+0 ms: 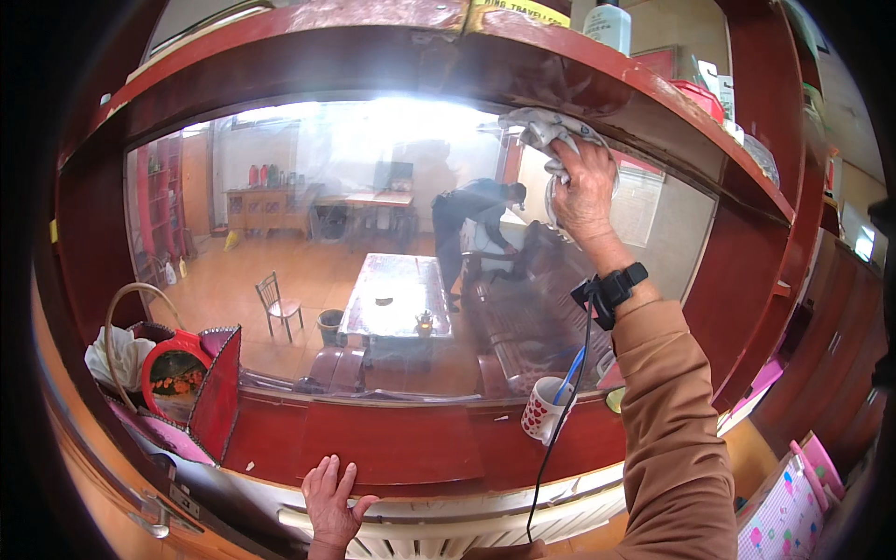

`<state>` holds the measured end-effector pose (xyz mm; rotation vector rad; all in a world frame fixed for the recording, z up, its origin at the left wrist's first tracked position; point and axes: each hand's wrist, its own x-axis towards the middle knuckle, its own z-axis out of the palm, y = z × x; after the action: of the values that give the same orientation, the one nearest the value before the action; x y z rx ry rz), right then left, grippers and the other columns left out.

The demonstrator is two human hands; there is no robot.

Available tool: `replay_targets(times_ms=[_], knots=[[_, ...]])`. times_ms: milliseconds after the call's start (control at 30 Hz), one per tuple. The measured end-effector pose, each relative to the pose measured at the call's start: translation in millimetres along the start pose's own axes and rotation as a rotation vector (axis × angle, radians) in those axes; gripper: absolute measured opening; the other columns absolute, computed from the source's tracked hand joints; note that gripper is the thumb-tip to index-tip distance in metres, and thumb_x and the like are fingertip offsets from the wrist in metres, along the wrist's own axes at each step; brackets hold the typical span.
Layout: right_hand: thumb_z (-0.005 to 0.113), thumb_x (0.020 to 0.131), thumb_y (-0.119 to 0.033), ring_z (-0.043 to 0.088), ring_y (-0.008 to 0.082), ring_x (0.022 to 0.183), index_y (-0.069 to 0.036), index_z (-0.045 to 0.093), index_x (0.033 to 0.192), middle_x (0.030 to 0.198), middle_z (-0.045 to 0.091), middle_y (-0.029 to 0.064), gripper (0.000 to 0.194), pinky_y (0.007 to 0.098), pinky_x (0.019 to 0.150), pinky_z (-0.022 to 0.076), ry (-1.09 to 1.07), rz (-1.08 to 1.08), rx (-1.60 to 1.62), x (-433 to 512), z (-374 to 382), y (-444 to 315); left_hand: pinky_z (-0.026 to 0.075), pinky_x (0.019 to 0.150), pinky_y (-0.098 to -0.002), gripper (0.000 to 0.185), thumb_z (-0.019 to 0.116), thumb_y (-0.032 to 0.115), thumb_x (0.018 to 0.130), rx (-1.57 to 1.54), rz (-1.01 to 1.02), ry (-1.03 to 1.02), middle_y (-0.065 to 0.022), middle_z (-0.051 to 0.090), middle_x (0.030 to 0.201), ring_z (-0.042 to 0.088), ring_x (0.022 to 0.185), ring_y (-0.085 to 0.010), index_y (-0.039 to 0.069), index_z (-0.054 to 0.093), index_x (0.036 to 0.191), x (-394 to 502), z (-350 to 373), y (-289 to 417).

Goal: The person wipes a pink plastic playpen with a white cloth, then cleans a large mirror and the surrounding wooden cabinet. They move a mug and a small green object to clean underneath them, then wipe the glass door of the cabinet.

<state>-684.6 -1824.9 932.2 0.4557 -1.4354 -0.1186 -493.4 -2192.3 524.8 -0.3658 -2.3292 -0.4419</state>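
Note:
My right hand (584,182) grips a crumpled white patterned cloth (542,129). It holds the cloth against the upper right of a large glass pane (392,182), just beneath a red wooden shelf (406,52). A black device with a cable is strapped to that wrist. Lower down, my left hand (332,497) rests its spread fingertips on the front edge of the red wooden ledge (392,444) and holds nothing. Hazy streaks and glare show on the glass.
A white mug with red hearts (546,413) and a basket with a red round mirror (175,378) stand on the ledge. Below is a white radiator (448,532). Bottles line the upper shelf. In the pane appear a bending person (476,217), a table (399,290) and a chair (280,304).

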Motion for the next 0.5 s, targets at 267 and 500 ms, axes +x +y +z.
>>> replay_targets(times_ms=[267,500], knots=[[0.065,0.067,0.0,0.053,0.0392,0.11,-0.006,0.065,0.112,0.116,0.061,0.0179,0.045,0.0488,0.099,0.0413,0.026,0.149,-0.039,-37.1,-16.5,58.8,0.033,0.102,-0.0546,0.068,0.055,0.064,0.085,-0.001,0.017,0.01,-0.0189,0.052,0.134,0.046,0.126,-0.038,0.009,0.061,0.124,-2.5,3.7,-3.4],[0.066,0.067,-0.002,0.055,0.0406,0.108,-0.005,0.066,0.11,0.109,0.062,0.0215,0.044,0.0463,0.093,0.0448,0.074,0.435,-0.119,-66.0,-27.7,133.7,0.033,0.102,-0.0549,0.068,0.054,0.064,0.087,0.022,0.007,-0.019,-0.019,0.05,0.137,0.045,0.127,-0.038,0.009,0.059,0.126,-2.1,2.7,-2.5]])
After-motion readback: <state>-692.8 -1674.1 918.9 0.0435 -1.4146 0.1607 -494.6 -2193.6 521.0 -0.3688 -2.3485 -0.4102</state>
